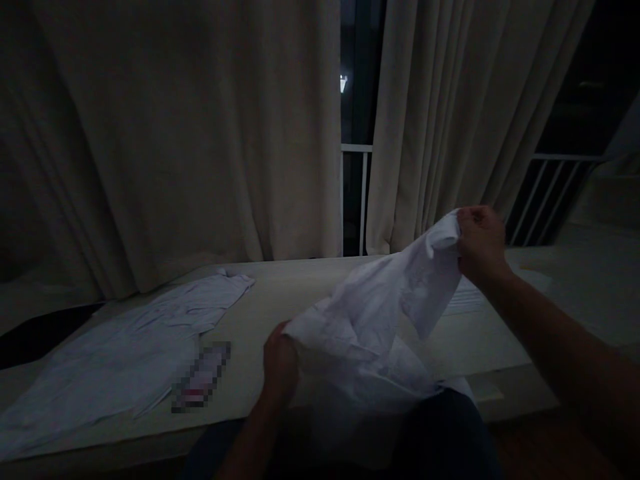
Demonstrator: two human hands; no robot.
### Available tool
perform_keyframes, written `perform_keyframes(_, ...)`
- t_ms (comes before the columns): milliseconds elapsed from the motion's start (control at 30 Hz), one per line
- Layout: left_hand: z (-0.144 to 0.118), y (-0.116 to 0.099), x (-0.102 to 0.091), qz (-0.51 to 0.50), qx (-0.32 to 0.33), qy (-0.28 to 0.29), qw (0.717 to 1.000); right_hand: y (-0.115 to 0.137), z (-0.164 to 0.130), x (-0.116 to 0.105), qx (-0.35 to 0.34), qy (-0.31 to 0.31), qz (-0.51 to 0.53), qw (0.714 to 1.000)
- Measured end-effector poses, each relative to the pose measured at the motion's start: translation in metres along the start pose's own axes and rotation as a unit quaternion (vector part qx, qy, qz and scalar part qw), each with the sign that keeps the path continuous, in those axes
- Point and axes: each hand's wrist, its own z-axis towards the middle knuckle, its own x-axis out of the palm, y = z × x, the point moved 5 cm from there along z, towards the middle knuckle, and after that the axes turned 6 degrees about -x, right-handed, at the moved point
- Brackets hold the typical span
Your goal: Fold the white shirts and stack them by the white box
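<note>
A thin, rumpled white shirt (360, 317) is stretched between my two hands above the pale bench surface and my lap. My left hand (281, 360) is closed on its lower left edge. Higher up on the right, my right hand (480, 240) pinches another corner and lifts it. The cloth slopes down from right to left, and its lower part hangs in folds over my knees. Dim light hides which part of the shirt each hand grips.
Another white garment (135, 353) lies spread on the bench (280, 287) at left. Beside it is a pixelated object (201, 377). A dark item (45, 333) lies far left, and folded white cloth (465, 297) at right. Beige curtains (280, 133) hang behind.
</note>
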Motion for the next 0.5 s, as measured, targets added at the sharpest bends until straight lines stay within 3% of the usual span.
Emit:
perform_keyframes(33,0.009,-0.019,-0.011,-0.003,0.010,-0.012,1.000,-0.019,0.008,-0.017,0.010,-0.037,-0.084,0.996)
perform_keyframes(67,0.017,-0.043,-0.020,0.001,0.039,-0.030,0.999,-0.034,0.013,-0.026,0.017,-0.014,-0.141,0.990)
perform_keyframes(133,0.028,-0.094,-0.022,0.033,0.097,-0.012,0.995,-0.049,0.010,-0.033,0.025,0.031,-0.198,0.979)
perform_keyframes(200,0.031,-0.143,-0.010,0.050,0.132,0.008,0.990,-0.041,-0.009,-0.020,0.002,0.118,-0.188,0.975)
perform_keyframes(300,0.017,-0.206,0.032,0.111,0.215,0.100,0.965,0.006,-0.063,0.028,-0.058,0.297,-0.090,0.949)
perform_keyframes(400,0.002,-0.237,0.068,0.121,0.253,0.174,0.944,0.048,-0.108,0.073,-0.046,0.413,0.072,0.907)
perform_keyframes(500,0.002,-0.225,0.078,0.083,0.224,0.224,0.945,0.050,-0.112,0.088,0.038,0.369,0.159,0.915)
